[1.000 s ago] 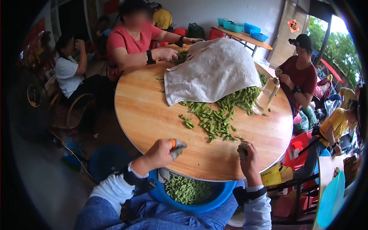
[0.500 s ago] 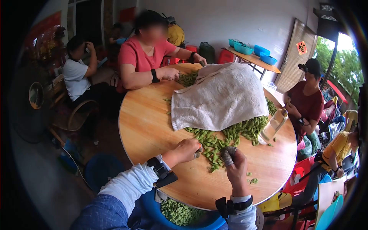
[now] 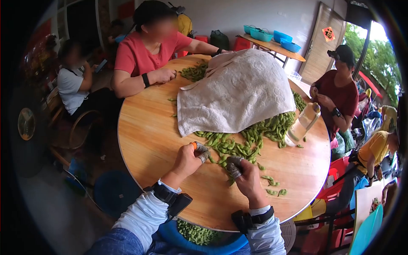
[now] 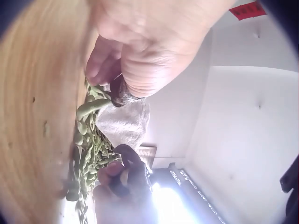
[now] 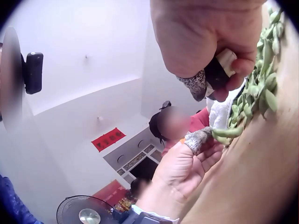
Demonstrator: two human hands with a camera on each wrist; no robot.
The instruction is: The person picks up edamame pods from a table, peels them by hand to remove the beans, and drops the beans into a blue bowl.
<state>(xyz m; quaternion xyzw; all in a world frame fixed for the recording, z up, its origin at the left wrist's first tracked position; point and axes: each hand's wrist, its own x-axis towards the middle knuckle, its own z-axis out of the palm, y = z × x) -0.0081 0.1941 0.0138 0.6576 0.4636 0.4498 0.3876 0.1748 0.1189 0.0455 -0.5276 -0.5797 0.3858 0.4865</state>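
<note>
In the head view my left hand (image 3: pixel 186 160) is over the near side of the round table (image 3: pixel 146 144). Its wrapped thumb and fingers pinch a green soybean pod (image 5: pixel 227 133), whose free end points out past the thumb. Close by on the right is my right hand (image 3: pixel 247 179), fingers curled, with dark and speckled wraps on thumb and finger; no pod shows in its grasp. Loose soybean pods (image 3: pixel 231 148) spread just beyond both hands, from under a white towel (image 3: pixel 233 93) draped over a heap.
Below the table edge is a blue basin (image 3: pixel 170 236) of shelled beans (image 3: pixel 195 232). A clear bottle (image 3: pixel 302 123) leans beside the pods at right. Across the table a person in red (image 3: pixel 148 55) rests hands near the heap; another person (image 3: pixel 340 91) stands at right.
Since one second ago both hands have moved forward from the table's near edge to the pods. The left hand has taken hold of a pod, and the right has drawn back slightly since half a second ago.
</note>
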